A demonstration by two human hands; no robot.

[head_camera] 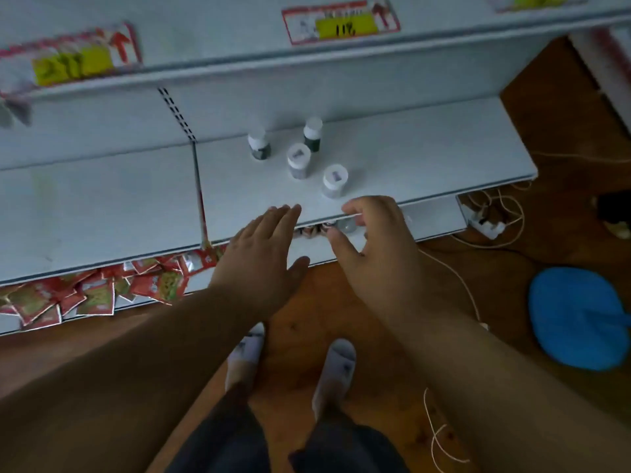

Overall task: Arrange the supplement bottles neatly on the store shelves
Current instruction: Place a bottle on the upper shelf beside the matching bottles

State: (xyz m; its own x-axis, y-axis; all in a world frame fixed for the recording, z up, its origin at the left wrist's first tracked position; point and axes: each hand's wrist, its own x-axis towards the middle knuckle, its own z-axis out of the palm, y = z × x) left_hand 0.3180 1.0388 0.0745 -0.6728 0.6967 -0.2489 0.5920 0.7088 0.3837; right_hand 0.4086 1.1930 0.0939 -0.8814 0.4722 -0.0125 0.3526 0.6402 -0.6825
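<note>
Several white-capped supplement bottles stand upright in a loose cluster on the white shelf (426, 158): two dark-bodied ones at the back (259, 145) (312, 134) and two pale ones nearer me (298, 160) (334, 180). My left hand (266, 247) is stretched flat with straight fingers, its fingertips at the shelf's front edge. My right hand (379, 247) hovers over the same edge just below the nearest bottle, fingers loosely curled and thumb spread, touching no bottle. A small round grey thing (348, 227) shows in the gap under the edge, between thumb and fingers.
Red snack packets (102, 295) fill the lower shelf at left. An upper shelf edge carries yellow price tags (345, 23). On the wooden floor lie a blue fan (577, 319), white cords (454, 271) and a power strip (485, 225). My slippered feet (334, 367) stand below.
</note>
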